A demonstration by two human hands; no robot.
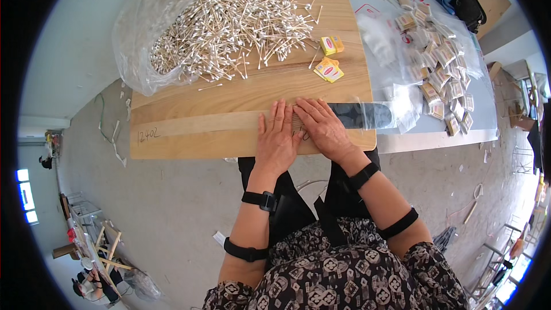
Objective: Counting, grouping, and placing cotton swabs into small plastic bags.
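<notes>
My left hand (pixel 279 140) lies flat near the front edge of the wooden tabletop (pixel 201 143), fingers stretched forward. Close beside it, my right hand (pixel 326 129) also lies flat, its fingers slanting toward the left hand. A few thin sticks (pixel 297 121) show in the gap between the hands; what else the palms cover is hidden. Right of my right hand lies a dark strip (pixel 373 116) under clear plastic bags (pixel 406 109). Beyond the hands are small yellow-and-white printed cards (pixel 329 70) and more yellow cards (pixel 332 45).
A big heap of cotton swabs (pixel 229 28) spills from a clear plastic bag (pixel 135 51) at the back left. On a grey side table (pixel 482 120) at right lie many small packs of swabs (pixel 442 74). A blue-and-black bag (pixel 459 0) stands behind them. Another person (pixel 89 287) is far left.
</notes>
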